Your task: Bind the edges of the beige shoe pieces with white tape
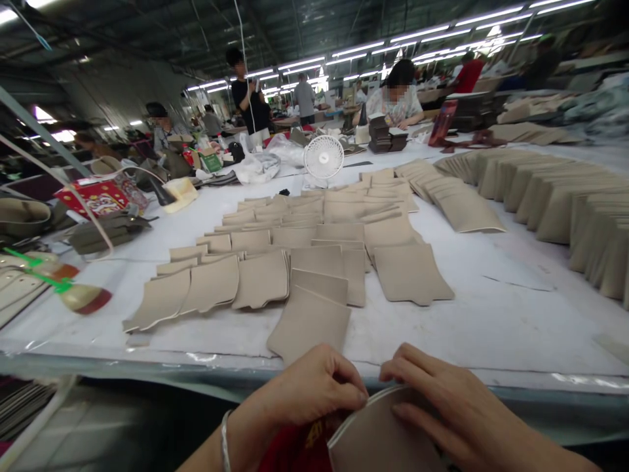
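Observation:
Close to my body, below the table's front edge, a curved taupe panel with a pale edge [388, 432] is held in my right hand [437, 393], thumb on its face and fingers over its top edge. My left hand [324, 380] is closed in a pinch at the panel's upper left edge; its fingertips touch there. Just beyond my hands, a similar taupe panel [312, 321] lies at the front of overlapping rows of panels [265, 278]. Another panel [413, 272] lies to the right of these rows. The lower part of the held panel is out of frame.
A long row of standing taupe panels [555, 196] curves along the right. A small white fan [324, 157] stands at the back. Two green-tipped bottles [86, 298] lie at left, near a red box [101, 200]. A person [398, 98] works across the table.

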{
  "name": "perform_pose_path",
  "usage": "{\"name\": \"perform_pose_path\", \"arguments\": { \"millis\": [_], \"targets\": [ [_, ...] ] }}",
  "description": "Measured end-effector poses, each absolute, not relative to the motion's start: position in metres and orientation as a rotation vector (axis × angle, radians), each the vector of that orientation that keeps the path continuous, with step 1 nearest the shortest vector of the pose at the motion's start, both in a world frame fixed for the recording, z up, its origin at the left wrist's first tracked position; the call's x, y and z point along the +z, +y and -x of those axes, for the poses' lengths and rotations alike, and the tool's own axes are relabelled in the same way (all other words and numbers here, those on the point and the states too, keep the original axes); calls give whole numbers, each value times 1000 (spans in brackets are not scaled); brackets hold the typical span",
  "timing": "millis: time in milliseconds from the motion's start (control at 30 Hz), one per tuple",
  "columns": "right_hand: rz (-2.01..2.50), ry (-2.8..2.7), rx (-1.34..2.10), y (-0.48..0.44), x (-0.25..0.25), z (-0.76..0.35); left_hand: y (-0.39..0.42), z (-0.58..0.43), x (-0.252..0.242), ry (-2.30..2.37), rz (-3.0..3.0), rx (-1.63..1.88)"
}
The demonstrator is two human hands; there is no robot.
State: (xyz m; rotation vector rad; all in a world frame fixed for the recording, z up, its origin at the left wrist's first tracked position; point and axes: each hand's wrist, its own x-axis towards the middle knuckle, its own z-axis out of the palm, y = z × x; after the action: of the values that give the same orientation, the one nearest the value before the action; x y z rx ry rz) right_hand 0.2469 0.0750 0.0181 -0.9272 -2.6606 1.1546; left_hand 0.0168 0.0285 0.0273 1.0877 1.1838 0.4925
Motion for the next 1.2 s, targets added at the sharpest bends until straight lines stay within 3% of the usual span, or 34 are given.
{"name": "perform_pose_path", "arguments": {
  "millis": [367, 1200],
  "targets": [
    [465, -2580, 371, 62, 3, -227, 28, -22, 25, 1246, -958, 496],
    [333, -2463, 326, 56, -2, -232, 17, -36, 27, 1383, -1056, 504]
  ]
}}
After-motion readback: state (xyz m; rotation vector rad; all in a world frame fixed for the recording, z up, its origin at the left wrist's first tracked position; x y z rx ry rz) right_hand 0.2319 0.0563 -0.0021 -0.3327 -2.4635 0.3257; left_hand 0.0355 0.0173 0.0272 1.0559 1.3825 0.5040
